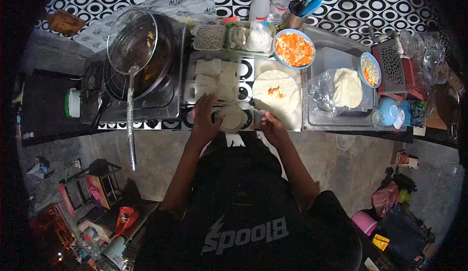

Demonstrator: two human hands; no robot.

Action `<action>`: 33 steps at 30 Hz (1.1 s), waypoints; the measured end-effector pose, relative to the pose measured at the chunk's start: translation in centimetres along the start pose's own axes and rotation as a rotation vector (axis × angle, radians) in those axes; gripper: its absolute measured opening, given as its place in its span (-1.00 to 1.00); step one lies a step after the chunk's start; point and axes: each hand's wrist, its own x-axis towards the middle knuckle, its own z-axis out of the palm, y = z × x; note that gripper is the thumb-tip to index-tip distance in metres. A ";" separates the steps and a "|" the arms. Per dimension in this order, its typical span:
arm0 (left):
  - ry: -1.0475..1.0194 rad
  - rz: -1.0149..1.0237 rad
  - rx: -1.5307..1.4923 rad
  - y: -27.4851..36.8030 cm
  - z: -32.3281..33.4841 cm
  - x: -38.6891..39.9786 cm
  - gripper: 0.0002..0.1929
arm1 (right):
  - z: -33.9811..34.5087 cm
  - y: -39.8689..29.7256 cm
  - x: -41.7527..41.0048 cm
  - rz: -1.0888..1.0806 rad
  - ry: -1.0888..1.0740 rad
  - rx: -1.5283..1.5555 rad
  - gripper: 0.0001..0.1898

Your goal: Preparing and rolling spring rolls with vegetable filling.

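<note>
My left hand (204, 116) is spread beside the left rim of a small bowl of pale paste (234, 117), its thumb at or near the rim. Its fingertips reach the front of a clear plastic tray (190, 64) of folded pale wrapper parcels (227, 76). Between the fingers of my right hand (271, 126) is the handle of a spoon (253, 108), whose head is over the bowl's far side. Just beyond that hand, a round flat wrapper (268, 82) lies on a pale board (292, 119). A little shredded vegetable filling (277, 92) sits on the wrapper's middle.
Left, a mesh strainer (126, 44) rests over a wok (166, 66) on a stove (175, 104). A blue bowl of shredded carrot mix (294, 48) stands behind the board. To the right, a metal tray (314, 123) bears more wrappers (347, 88) and a smaller filled bowl (369, 70).
</note>
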 end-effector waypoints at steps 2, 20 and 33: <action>-0.023 -0.045 0.028 1.2 0.1 0.6 -0.35 | -1.5 -2.0 0.7 -0.058 0.025 -0.055 -0.85; -0.271 0.224 0.202 6.0 11.1 7.5 -0.43 | -5.5 -13.7 6.7 -0.538 0.310 -0.693 -0.78; -0.275 0.288 0.136 4.1 17.4 10.7 -0.46 | -8.7 -14.7 6.6 -0.781 0.375 -1.189 -0.76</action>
